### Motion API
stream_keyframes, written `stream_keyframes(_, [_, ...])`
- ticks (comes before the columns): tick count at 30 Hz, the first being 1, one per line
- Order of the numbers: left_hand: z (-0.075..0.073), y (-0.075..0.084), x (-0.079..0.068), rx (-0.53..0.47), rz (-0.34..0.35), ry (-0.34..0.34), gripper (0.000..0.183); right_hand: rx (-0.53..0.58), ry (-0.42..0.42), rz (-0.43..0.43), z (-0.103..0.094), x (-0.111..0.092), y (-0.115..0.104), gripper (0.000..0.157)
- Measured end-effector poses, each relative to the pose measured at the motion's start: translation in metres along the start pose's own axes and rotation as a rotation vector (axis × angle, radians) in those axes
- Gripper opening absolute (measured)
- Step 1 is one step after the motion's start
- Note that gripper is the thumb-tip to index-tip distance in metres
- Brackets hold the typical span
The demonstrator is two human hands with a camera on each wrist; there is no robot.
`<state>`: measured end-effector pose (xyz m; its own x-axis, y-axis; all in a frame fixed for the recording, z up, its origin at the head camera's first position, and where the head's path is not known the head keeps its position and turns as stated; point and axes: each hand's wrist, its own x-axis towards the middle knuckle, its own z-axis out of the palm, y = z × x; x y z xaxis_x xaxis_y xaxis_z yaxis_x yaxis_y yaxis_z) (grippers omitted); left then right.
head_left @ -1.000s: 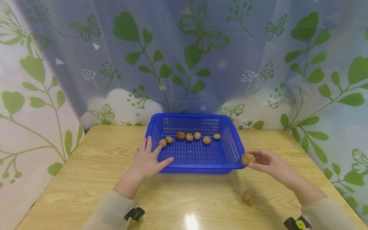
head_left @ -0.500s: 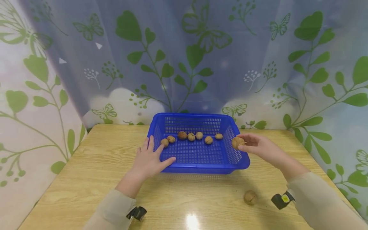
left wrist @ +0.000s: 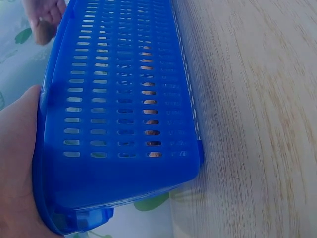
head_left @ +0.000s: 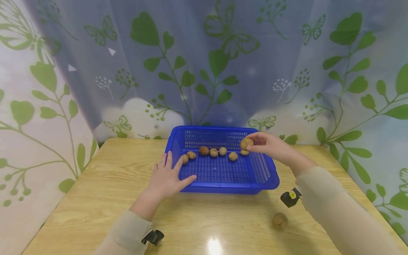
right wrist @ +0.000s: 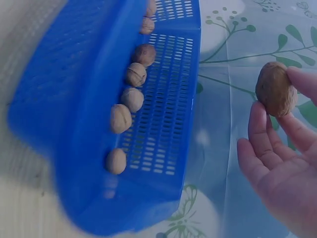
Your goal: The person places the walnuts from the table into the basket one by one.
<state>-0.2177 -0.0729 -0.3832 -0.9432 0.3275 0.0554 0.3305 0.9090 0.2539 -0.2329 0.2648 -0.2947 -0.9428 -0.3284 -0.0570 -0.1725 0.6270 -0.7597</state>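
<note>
Brown, wrinkled walnut sits pinched in the right hand's fingertips above the blue perforated plastic basket's far-right corner, over seven walnuts. Left hand, fingers spread flat, steadies the near-left rim. Another walnut lies on the wooden table.

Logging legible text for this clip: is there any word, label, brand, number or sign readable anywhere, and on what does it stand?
None can be read in any view.
The blue basket, the walnut in the right hand, the left hand, the wooden table and the curtain carry no lettering; the curtain shows only printed leaves and butterflies.
The wrist device has a yellow spot, too small to read.
</note>
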Motion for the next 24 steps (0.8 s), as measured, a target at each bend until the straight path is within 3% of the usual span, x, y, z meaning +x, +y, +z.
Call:
stream_keyframes(12, [0.001,-0.002,0.000,0.009,-0.007,0.004,0.088,0.004,-0.047,-0.003,0.012,0.050,-0.014,0.051])
stream_keyframes(24, [0.002,-0.001,0.000,0.016,-0.004,0.000,0.089,0.010,-0.042,-0.014,0.021,0.082,-0.010,0.046])
